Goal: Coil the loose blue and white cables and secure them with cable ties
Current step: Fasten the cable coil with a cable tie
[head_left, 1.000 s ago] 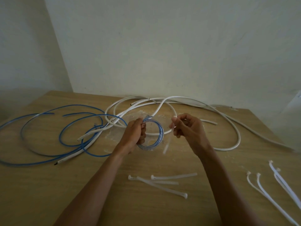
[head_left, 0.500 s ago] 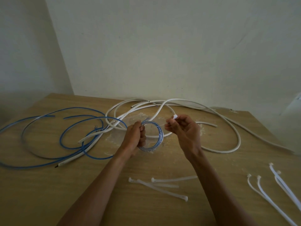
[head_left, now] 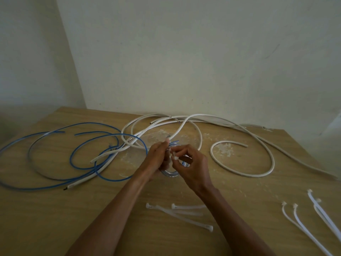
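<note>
loose blue cables (head_left: 120,134) sprawl left on desk (head_left: 73,218) | left hand (head_left: 156,159) fingers clenched round small blue coil (head_left: 169,174), lifted mid-desk | right hand (head_left: 193,165) fingers pinch cable tie (head_left: 175,158) at coil | likely light, springy; grip where turns bunch | white cables (head_left: 245,175) right

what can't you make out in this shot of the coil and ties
Head view only.
Hidden: the small blue coil is mostly covered by the left hand and right hand; turns uncountable.
Too small: the cable tie pinched by the right hand; whether it circles the coil is unclear.
Cut off: the spare ties run past the bottom edge.
</note>
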### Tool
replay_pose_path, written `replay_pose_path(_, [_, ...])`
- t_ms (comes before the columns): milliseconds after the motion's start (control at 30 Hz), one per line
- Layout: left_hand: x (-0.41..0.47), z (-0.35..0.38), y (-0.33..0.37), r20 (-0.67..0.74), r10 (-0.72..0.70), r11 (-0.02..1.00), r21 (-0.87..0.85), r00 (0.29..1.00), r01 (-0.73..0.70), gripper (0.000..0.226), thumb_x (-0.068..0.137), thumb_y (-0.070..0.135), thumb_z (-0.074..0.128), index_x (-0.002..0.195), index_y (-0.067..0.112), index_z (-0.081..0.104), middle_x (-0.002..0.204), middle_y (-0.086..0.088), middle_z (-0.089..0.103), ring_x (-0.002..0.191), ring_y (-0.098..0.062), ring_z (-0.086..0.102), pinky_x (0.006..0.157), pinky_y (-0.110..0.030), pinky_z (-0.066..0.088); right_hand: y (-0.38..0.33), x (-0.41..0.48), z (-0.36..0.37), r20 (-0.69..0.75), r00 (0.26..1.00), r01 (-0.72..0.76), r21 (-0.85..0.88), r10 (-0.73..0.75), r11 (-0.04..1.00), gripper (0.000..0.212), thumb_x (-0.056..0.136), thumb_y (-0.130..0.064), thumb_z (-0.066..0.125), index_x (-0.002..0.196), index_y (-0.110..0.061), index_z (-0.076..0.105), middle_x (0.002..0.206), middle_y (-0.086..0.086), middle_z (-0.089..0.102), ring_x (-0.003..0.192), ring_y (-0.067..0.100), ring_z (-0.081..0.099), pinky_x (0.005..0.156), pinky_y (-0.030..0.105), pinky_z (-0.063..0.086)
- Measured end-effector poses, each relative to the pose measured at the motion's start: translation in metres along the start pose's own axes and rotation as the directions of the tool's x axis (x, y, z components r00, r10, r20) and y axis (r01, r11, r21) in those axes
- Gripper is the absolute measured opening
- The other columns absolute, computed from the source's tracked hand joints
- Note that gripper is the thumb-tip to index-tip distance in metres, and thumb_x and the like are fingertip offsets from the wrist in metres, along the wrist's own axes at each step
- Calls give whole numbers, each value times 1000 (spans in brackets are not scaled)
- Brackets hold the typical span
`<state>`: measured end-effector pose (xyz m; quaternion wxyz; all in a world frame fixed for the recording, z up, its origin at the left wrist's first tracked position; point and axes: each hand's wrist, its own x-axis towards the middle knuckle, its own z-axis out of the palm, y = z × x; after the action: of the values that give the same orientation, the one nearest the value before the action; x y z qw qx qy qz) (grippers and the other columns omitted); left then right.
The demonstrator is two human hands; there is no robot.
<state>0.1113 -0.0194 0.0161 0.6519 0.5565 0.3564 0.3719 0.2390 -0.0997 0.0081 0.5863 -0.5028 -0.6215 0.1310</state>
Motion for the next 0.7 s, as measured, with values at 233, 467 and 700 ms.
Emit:
replay_pose_path(233, [0, -2, 2, -23, -28, 998, -55, 999, 26, 35, 109, 31, 41, 81, 14, 52, 54, 3, 32, 42, -10, 28, 42, -23, 30, 3, -1, 1, 36, 994, 102, -115, -99, 988, 17, 82, 5, 75, 88, -8, 65, 108, 2, 70, 101, 8, 69, 85, 21, 58])
replay_pose_path(467, [-1, 1, 4, 9, -108, 985, -133, 994, 108, 31, 107, 30, 45, 82, 14, 54, 57, 1, 34, 49, -12, 30, 45, -24, 28, 1, 0, 0, 64, 983, 179, -180, -170, 967, 14, 83, 2, 75, 92, -5, 67, 111, 3, 68, 99, 6, 67, 83, 16, 55])
replay_pose_path(700, [1, 0, 5, 1, -107, 972, -212, 994, 105, 25, 103, 27, 49, 88, 12, 62, 59, 0, 35, 47, -11, 29, 42, -22, 26, 3, -2, 1, 87, 982, 183, -176, -169, 967, 13, 85, 4, 74, 93, -4, 67, 114, 3, 68, 103, 7, 67, 86, 18, 56])
